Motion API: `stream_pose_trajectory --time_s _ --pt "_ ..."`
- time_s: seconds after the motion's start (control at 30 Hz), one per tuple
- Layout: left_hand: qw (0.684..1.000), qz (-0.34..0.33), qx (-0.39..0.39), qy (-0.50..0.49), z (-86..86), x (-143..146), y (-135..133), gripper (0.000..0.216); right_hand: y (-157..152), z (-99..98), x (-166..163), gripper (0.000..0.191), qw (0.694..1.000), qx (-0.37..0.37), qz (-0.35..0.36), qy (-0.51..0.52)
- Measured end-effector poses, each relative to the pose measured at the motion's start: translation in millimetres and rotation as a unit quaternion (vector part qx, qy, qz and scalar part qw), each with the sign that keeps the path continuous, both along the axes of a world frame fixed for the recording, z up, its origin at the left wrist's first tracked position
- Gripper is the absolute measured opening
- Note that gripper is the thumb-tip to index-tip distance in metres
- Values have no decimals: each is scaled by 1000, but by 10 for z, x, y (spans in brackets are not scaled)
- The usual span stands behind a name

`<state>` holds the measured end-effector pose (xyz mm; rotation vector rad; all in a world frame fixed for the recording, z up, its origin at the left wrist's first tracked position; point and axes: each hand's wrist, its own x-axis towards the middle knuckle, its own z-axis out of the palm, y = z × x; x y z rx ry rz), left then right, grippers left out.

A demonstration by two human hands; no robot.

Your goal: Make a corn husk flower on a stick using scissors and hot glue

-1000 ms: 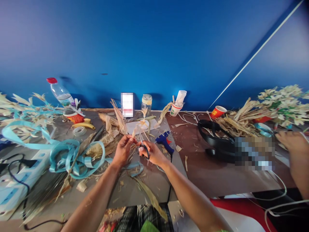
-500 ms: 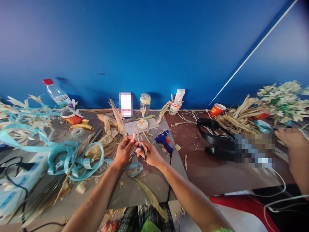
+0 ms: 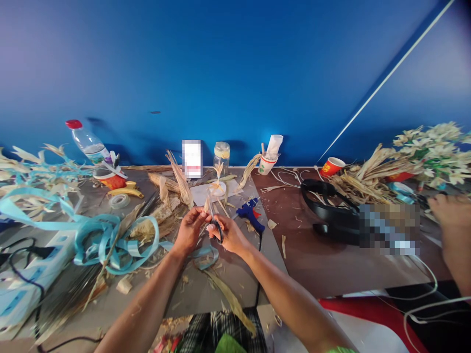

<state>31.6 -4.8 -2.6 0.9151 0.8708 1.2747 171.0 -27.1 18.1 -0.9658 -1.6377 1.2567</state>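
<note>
My left hand [image 3: 190, 227] pinches a small pale strip of dried husk [image 3: 206, 204] between thumb and fingers over the grey table [image 3: 206, 289]. My right hand [image 3: 229, 233] is closed round the black handles of a pair of scissors [image 3: 216, 223], whose thin blades point up beside the husk strip. The two hands nearly touch at the middle of the table. A light blue ribbon [image 3: 106, 238] lies in loops just left of my left hand.
A blue glue gun [image 3: 250, 214] lies right of my hands. At the back stand a glass jar [image 3: 222, 156], paper cups [image 3: 267, 164] and a tilted water bottle [image 3: 88, 142]. Dried husks [image 3: 364, 184] and a black object [image 3: 331, 213] lie right, by another person's hand [image 3: 451, 215].
Both hands have shifted slightly up and away from me, staying together with the scissors against the husk strip. The other person's hand at the right edge has moved a little.
</note>
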Motion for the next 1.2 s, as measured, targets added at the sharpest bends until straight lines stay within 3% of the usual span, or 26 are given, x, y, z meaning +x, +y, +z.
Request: stream_pose_trajectory --time_s 0.47,0.6,0.73,0.9,1.2 --pt "1000 -9 4 8 -36 6 4 29 20 -92 -7 26 1000 5 -10 2" --pt "999 -41 16 -9 -16 24 -12 26 14 -101 -11 25 1000 4 -22 -3" --pt "998 -54 24 -16 -7 22 -14 23 8 -72 -23 27 999 -4 -31 6" --pt "1000 -6 20 -11 -24 -8 5 24 3 8 -16 33 996 -31 -67 43" --pt "999 -29 16 -33 -25 14 6 21 -3 53 -13 35 998 -27 -43 39"
